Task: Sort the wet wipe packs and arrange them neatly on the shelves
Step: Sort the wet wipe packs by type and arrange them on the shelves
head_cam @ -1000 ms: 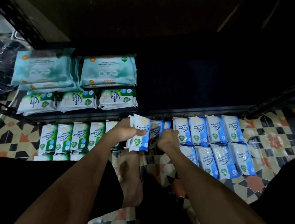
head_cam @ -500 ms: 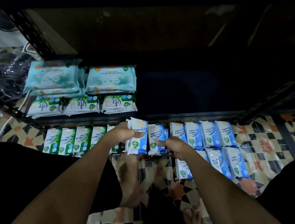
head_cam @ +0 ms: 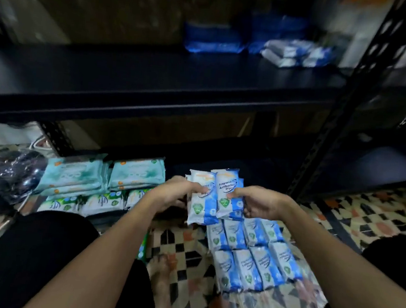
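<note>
Both hands (head_cam: pixel 173 195) (head_cam: pixel 259 203) clamp blue packs (head_cam: pixel 214 199); floor packs (head_cam: pixel 249 256) below, shelf (head_cam: pixel 153 95) above.

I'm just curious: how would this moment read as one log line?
step: sorting | left hand: holds blue packs | right hand: holds same packs | shelf: not yet loaded

Setting: storeroom or back room of a small shop, dimly lit. Evidence: black metal shelving unit with perforated uprights (head_cam: pixel 364 99) and dark flat shelf boards (head_cam: pixel 154 85). Many identical retail wet wipe packs laid out in rows: blue-and-white packs (head_cam: pixel 249 258) on the patterned tile floor (head_cam: pixel 368 217), teal packs (head_cam: pixel 101 177) stacked on the lowest level, more blue packs (head_cam: pixel 214 38) on an upper shelf. The person works from floor level, in front of the shelving.
</note>
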